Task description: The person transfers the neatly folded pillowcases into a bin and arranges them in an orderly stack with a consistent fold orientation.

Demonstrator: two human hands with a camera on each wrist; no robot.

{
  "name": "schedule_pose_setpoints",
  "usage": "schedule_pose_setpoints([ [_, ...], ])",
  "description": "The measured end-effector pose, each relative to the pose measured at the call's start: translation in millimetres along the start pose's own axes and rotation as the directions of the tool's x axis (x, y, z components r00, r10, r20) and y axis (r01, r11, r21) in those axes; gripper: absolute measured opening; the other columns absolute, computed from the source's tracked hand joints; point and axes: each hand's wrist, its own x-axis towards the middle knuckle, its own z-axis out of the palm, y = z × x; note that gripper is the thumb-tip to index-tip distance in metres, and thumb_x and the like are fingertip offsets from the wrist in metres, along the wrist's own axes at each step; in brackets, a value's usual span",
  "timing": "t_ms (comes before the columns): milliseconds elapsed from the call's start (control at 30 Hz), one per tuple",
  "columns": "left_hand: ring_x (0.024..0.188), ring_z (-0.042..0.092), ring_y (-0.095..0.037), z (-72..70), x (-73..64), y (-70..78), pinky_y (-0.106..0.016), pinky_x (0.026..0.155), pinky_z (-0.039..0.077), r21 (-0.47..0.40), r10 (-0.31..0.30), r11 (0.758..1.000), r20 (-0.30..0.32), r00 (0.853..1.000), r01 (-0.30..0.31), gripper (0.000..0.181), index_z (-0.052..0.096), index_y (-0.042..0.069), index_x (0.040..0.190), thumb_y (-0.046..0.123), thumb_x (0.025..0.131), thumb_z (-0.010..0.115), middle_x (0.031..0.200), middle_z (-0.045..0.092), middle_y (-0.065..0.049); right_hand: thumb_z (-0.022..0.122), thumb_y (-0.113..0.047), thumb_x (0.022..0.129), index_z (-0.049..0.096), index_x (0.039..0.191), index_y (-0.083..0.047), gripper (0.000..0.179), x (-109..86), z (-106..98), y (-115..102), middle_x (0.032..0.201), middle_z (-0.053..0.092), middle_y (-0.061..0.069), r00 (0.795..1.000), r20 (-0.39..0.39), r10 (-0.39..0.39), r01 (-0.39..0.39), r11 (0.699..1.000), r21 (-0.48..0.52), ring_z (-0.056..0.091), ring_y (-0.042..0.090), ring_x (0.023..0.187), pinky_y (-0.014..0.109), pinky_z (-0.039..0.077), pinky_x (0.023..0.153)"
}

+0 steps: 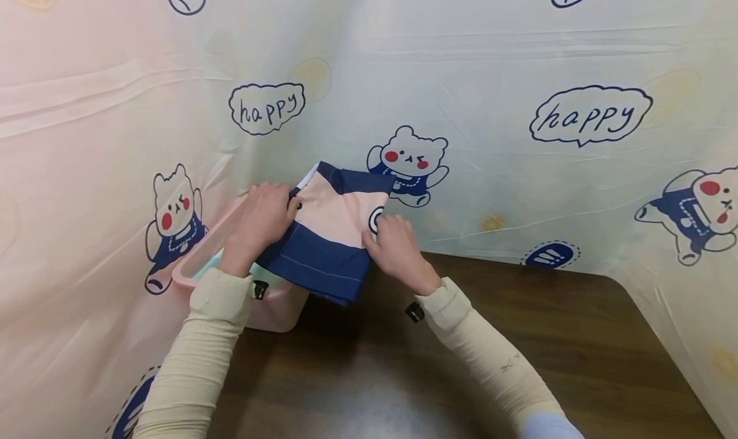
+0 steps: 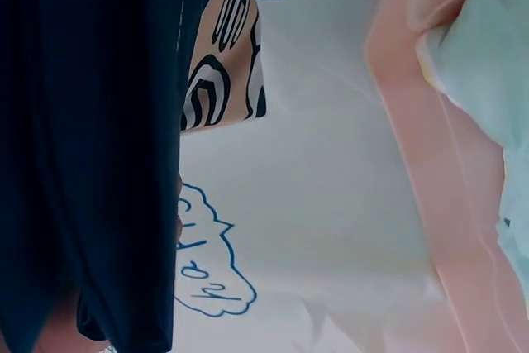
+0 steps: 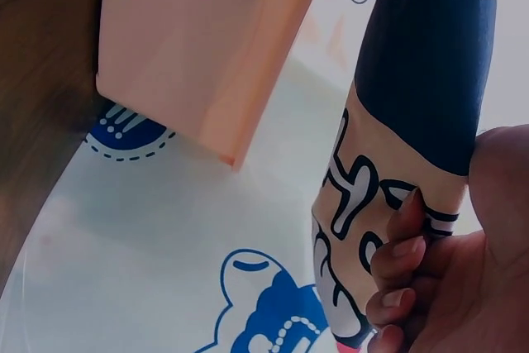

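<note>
Both hands hold up a folded navy and pink garment (image 1: pixel 328 215) with bold black-and-white lettering, over the right side of a pink plastic bin (image 1: pixel 273 312). At its left edge, my left hand (image 1: pixel 262 215) grips the fabric with the thumb on the near face. My right hand (image 1: pixel 398 250) pinches the opposite edge beside a round black-and-white print. Curled fingers (image 3: pixel 397 250) press on the lettered pink panel in the right wrist view. In the left wrist view, navy cloth (image 2: pixel 107 155) hides most of the left hand.
Mint-green cloth (image 2: pixel 488 64) lies inside the bin, partly behind the left forearm. The bin stands at the left of a dark wooden table (image 1: pixel 461 362). A pale printed curtain (image 1: pixel 490 189) surrounds the table's back and sides.
</note>
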Motion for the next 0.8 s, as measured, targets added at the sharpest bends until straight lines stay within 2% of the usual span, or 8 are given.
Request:
schedule_pose_setpoints([
  [167, 0.097, 0.055, -0.043, -1.1, 3.0, -3.8, -0.055, 0.088, 0.04, -0.006, -0.015, 1.0, 0.024, 1.0, 0.015, 0.033, 0.062, -0.005, 0.103, 0.025, 0.106, 0.049, 0.099, 0.065, -0.026, 0.05, -0.035, 0.105, 0.059, 0.078, -0.007, 0.039, 4.7, 1.1, -1.7, 0.069, 0.051, 0.006, 1.0, 0.002, 0.004, -0.004, 1.0, -0.015, 0.048, 0.025, 0.073, 0.035, 0.033, 0.069],
  [567, 0.088, 0.055, -0.042, -3.7, 3.4, -9.0, -0.053, 0.081, 0.04, 0.017, 0.016, 1.0, -0.021, 1.0, -0.016, 0.03, 0.059, -0.003, 0.092, 0.022, 0.106, 0.05, 0.092, 0.062, -0.024, 0.049, -0.037, 0.106, 0.06, 0.081, -0.008, 0.04, 9.8, 3.6, -5.2, 0.071, 0.051, 0.005, 1.0, 0.019, -0.001, 0.002, 1.0, -0.029, 0.047, 0.023, 0.074, 0.034, 0.033, 0.069],
  [800, 0.089, 0.057, -0.044, -5.4, 3.6, -14.7, -0.055, 0.082, 0.042, 0.011, 0.022, 1.0, -0.031, 0.999, -0.022, 0.031, 0.061, -0.006, 0.094, 0.021, 0.106, 0.049, 0.092, 0.064, -0.026, 0.049, -0.038, 0.106, 0.059, 0.079, -0.01, 0.041, 15.3, 4.9, -9.1, 0.07, 0.051, 0.004, 1.0, 0.029, -0.009, 0.01, 0.999, -0.033, 0.046, 0.022, 0.074, 0.034, 0.032, 0.07],
])
